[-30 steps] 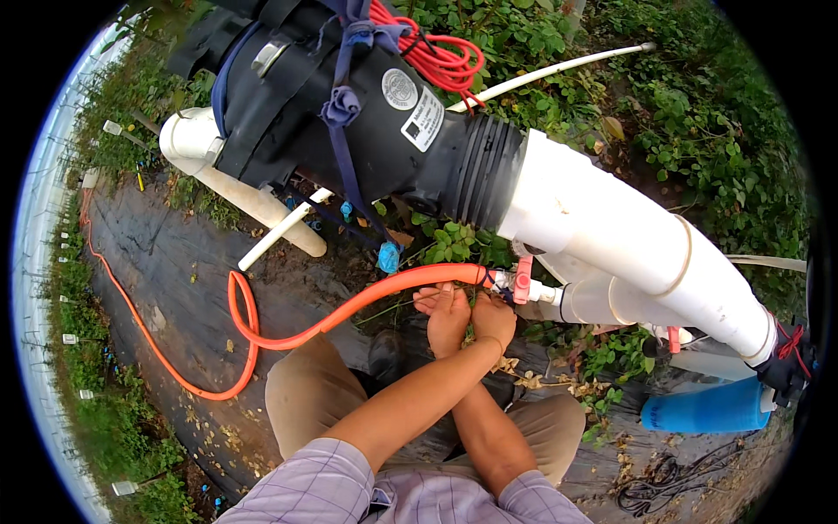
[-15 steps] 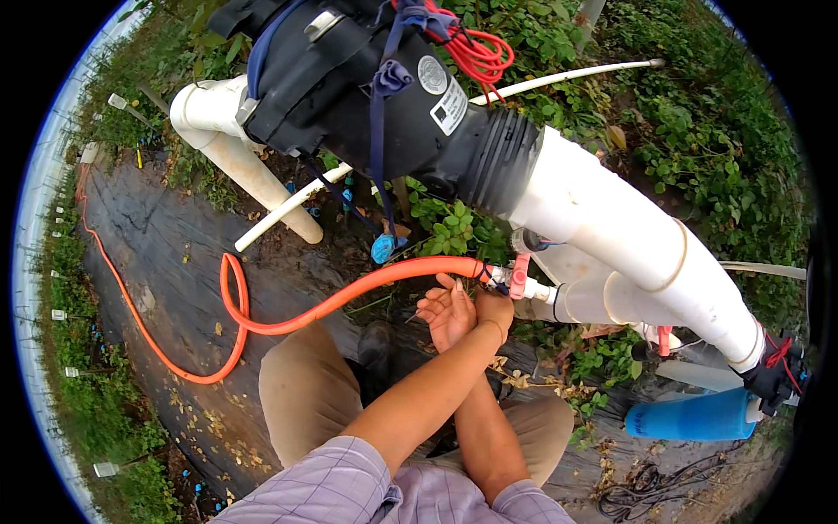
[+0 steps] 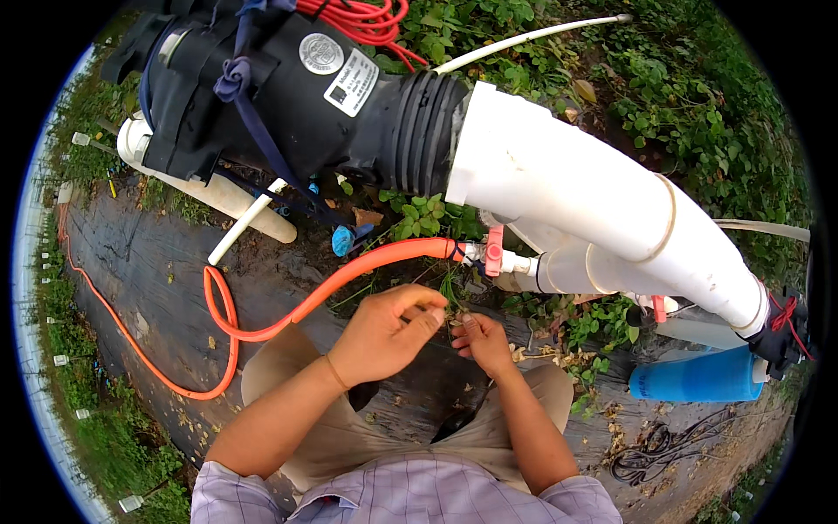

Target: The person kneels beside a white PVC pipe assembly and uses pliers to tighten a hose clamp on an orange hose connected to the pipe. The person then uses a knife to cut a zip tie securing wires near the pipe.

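My left hand [image 3: 384, 330] is closed in a pinch below the orange hose [image 3: 353, 269], thumb against fingers. Close to its right, my right hand [image 3: 486, 343] is also closed, its thumb and fingertips pressed together. Thin green grass blades [image 3: 450, 286] show right beside both sets of fingertips; whatever is pinched there is too small to make out. Above the hands, the hose end fits onto a small valve with a pink-red handle [image 3: 494, 251], which joins a white pipe fitting [image 3: 520, 264]. Neither hand touches the hose or valve.
A large black filter housing [image 3: 262, 96] and a thick white pipe [image 3: 567, 188] stretch across above my hands. A coil of red tubing [image 3: 362, 22] hangs at the top. A blue cylinder [image 3: 697, 377] and a tangled dark line [image 3: 659, 454] lie at right. Black plastic sheeting [image 3: 144, 253] covers the ground.
My forearms were crossed, with the left hand up at the hose fitting. They have uncrossed, and both hands now meet fingertip to fingertip below the hose. The view has shifted closer to the pipe.
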Available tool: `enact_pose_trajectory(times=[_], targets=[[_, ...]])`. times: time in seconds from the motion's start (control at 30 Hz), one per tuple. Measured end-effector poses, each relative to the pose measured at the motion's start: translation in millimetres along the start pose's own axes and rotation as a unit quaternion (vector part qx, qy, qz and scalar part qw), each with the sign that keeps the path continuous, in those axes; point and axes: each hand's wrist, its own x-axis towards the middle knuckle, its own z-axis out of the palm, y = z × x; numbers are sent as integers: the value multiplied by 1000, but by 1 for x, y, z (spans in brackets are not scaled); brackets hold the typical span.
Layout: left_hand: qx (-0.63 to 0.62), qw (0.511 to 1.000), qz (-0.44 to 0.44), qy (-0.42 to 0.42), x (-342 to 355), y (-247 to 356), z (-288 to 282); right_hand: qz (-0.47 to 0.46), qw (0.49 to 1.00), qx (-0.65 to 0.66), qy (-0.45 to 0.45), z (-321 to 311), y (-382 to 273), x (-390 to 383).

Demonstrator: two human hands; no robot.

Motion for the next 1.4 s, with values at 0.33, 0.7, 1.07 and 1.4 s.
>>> enact_pose_trajectory(times=[0.33,0.7,1.07,1.4], targets=[[205,974,-36,-93,115,-50,-43,104,940,-138,295,-116,74,25],[203,979,-8,36,138,-62,-39,-356,885,-189,234,42,-5,1],[-22,957,-265,-119,89,-65,-24,-342,807,-391,279,24,-30,52],[-222,913,-320,-125,92,-69,-8,-398,763,-446,246,14,-10,95]])
